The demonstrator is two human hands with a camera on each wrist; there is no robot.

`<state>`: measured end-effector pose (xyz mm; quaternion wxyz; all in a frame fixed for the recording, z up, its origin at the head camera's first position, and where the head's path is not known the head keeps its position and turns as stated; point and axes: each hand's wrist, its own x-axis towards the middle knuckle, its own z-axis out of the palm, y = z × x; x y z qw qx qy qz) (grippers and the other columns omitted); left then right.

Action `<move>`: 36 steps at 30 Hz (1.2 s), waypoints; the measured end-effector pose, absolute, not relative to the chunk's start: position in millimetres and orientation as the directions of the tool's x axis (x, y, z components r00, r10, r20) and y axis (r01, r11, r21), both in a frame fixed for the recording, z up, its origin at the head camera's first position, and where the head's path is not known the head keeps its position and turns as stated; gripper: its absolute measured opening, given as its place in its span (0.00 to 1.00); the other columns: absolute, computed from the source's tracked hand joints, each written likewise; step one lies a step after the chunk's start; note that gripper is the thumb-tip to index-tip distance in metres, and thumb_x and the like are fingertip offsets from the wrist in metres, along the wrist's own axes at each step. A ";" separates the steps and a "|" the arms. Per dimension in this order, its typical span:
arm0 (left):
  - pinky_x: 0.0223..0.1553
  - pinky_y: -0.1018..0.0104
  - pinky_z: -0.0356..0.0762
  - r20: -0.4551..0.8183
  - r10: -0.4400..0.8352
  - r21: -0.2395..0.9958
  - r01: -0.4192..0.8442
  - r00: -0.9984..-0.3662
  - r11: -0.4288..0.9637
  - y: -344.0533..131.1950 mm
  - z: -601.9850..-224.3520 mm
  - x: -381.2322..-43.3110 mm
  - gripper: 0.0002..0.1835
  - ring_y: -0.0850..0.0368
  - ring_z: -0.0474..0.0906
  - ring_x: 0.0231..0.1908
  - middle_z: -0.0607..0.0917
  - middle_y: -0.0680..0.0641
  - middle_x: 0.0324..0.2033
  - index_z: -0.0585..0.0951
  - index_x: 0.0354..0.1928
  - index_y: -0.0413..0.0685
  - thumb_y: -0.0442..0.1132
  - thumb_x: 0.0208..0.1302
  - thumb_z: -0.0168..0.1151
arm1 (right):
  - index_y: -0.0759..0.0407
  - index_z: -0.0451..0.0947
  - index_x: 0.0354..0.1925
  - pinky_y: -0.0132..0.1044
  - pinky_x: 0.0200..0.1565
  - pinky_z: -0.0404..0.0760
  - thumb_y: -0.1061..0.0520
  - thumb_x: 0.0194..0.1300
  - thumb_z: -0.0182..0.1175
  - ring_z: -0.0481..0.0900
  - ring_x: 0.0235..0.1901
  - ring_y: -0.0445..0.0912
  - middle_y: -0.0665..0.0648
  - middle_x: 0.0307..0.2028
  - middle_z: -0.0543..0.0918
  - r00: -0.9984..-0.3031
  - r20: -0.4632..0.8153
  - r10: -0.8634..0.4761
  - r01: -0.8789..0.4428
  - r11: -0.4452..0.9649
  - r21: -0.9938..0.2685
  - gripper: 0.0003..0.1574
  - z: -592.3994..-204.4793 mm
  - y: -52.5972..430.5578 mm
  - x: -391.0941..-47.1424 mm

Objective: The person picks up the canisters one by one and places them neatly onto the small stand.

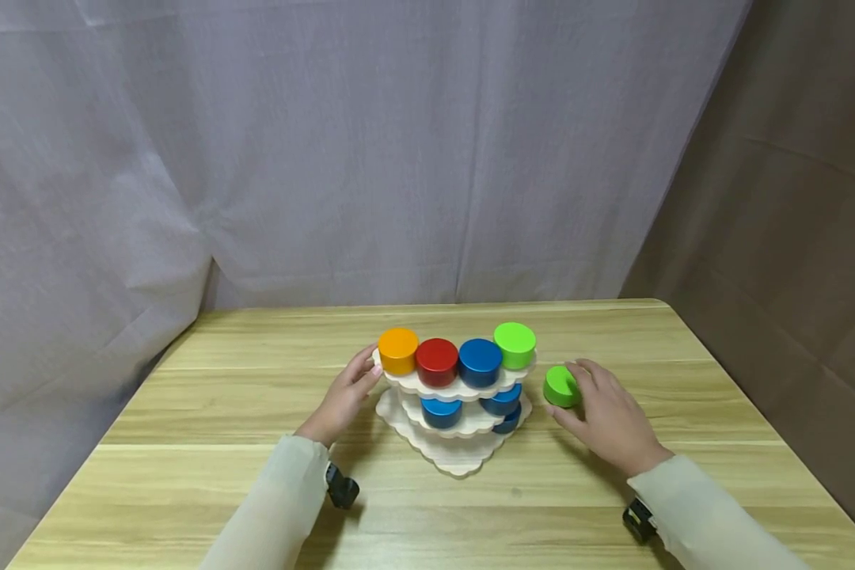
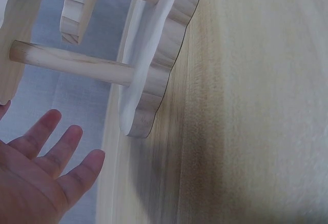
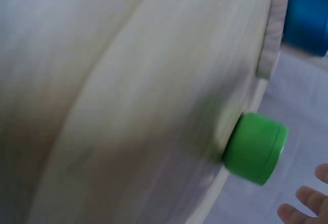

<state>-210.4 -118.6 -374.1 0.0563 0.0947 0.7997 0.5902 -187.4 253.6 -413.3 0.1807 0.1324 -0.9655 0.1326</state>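
Currently the right hand (image 1: 606,416) rests on the table (image 1: 214,412) with fingers loosely spread, the fingertips at the side of a loose green cylinder (image 1: 561,386) that stands on the tabletop; from the head view they seem to touch it, but the right wrist view shows a gap between the fingertips (image 3: 307,198) and the disc, so whether they touch cannot be told, and no grip is closed round it. That cylinder lies just ahead and to the inner side of the right hand, its flat round face up, short axis vertical, and the right hand is plainly the nearer one. The left hand (image 1: 345,396) is open too, fingers straight, tips at the left edge of the top shelf of a three-tier scalloped wooden stand (image 1: 456,457) just beside the orange cylinder (image 1: 397,351). Between the hands, the top shelf carries, left to right, orange, red (image 1: 437,361), blue (image 1: 480,362) and a second green cylinder (image 1: 514,344). Lower tiers hold more blue cylinders (image 1: 442,412). Beyond the stand hangs a grey curtain (image 1: 328,142).
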 end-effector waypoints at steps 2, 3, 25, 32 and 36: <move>0.52 0.46 0.65 0.019 0.216 0.954 0.082 -0.976 0.289 -118.6 -374.2 -210.4 0.27 0.41 0.65 0.55 0.66 0.36 0.59 0.57 0.67 0.51 0.45 0.68 0.45 | 0.66 0.60 0.60 0.62 0.49 0.65 0.34 0.54 0.57 0.62 0.56 0.63 0.69 0.58 0.62 -0.903 0.380 -0.202 -0.296 0.932 -0.208 0.48 -414.2 257.8 -189.5; 0.52 0.46 0.65 0.018 0.215 0.953 0.082 -0.977 0.291 -118.6 -374.2 -210.4 0.27 0.41 0.65 0.55 0.66 0.36 0.59 0.57 0.67 0.51 0.45 0.68 0.45 | 0.66 0.60 0.60 0.62 0.49 0.64 0.35 0.53 0.58 0.62 0.56 0.64 0.69 0.58 0.62 -0.905 0.376 -0.198 -0.290 0.934 -0.208 0.49 -414.6 259.7 -190.7; 0.52 0.46 0.64 0.020 0.212 0.957 0.079 -0.977 0.278 -118.4 -375.0 -210.9 0.26 0.42 0.65 0.55 0.67 0.36 0.58 0.58 0.67 0.51 0.45 0.68 0.45 | 0.70 0.51 0.64 0.62 0.48 0.65 0.28 0.45 0.60 0.64 0.52 0.65 0.74 0.54 0.62 -0.992 0.112 -0.065 -0.108 0.896 -0.430 0.65 -421.4 273.2 -219.2; 0.51 0.46 0.65 0.028 0.210 0.957 0.087 -0.977 0.277 -118.6 -375.9 -211.4 0.26 0.43 0.66 0.54 0.68 0.37 0.57 0.58 0.66 0.52 0.46 0.68 0.46 | 0.73 0.53 0.62 0.61 0.49 0.65 0.32 0.46 0.63 0.65 0.51 0.65 0.74 0.53 0.64 -0.995 0.064 -0.077 -0.099 0.853 -0.512 0.62 -428.3 271.0 -228.3; 0.52 0.45 0.64 0.029 0.209 0.959 0.086 -0.977 0.269 -118.5 -376.4 -211.6 0.26 0.42 0.65 0.55 0.67 0.36 0.57 0.58 0.66 0.52 0.46 0.68 0.46 | 0.72 0.56 0.60 0.58 0.47 0.68 0.35 0.47 0.64 0.67 0.49 0.63 0.72 0.51 0.67 -0.995 0.056 -0.078 -0.096 0.837 -0.539 0.57 -430.3 270.2 -230.2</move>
